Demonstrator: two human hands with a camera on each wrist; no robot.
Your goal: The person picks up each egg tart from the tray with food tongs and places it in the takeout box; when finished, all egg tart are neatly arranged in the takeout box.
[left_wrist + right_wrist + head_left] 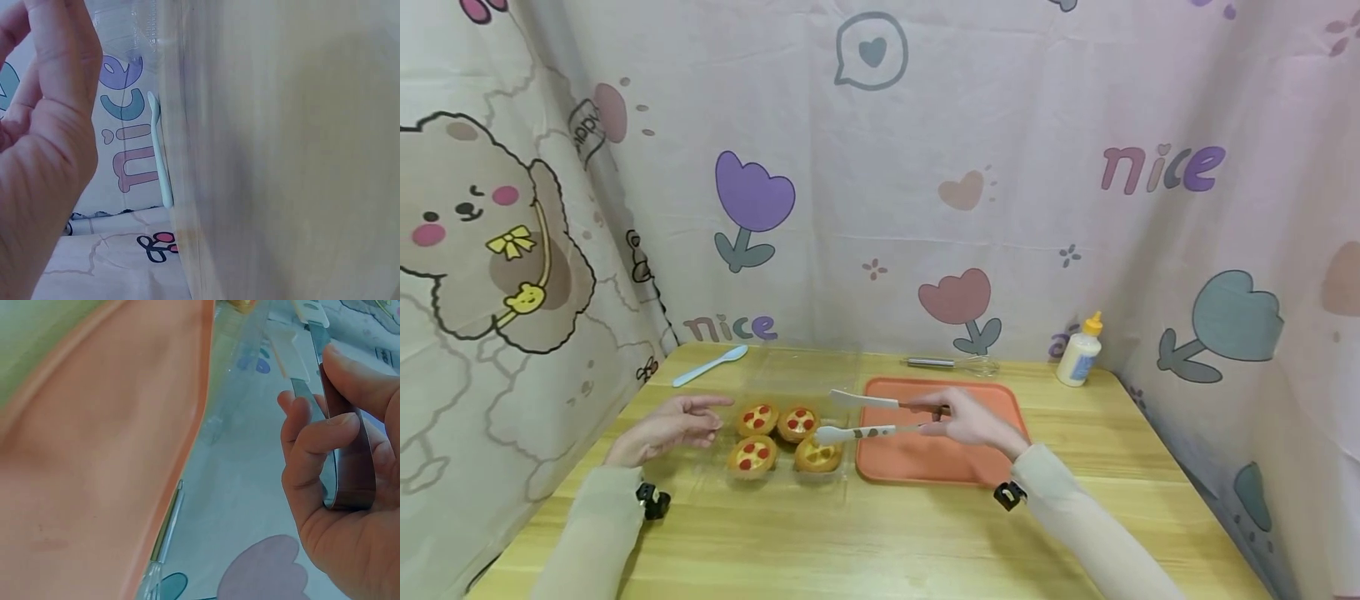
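My right hand (966,419) grips a pair of metal tongs (353,469) with white tips, held over the orange tray (940,467). The spread tips (838,434) point left, the nearer one over a yellow-topped tart (822,458); whether they touch is unclear. Several tarts sit in a clear plastic box (801,368) with its lid laid back; the others, such as the front left tart (752,455), carry red pieces. My left hand (673,427) hovers at the box's left side, fingers loosely extended and holding nothing; in the left wrist view its palm (47,144) shows partly.
A light blue spoon (711,367) lies at the back left of the wooden table (850,550). Behind the tray lies a whisk (932,362). A white bottle with a yellow cap (1078,357) stands at the back right. Printed curtains (880,167) hang behind the table.
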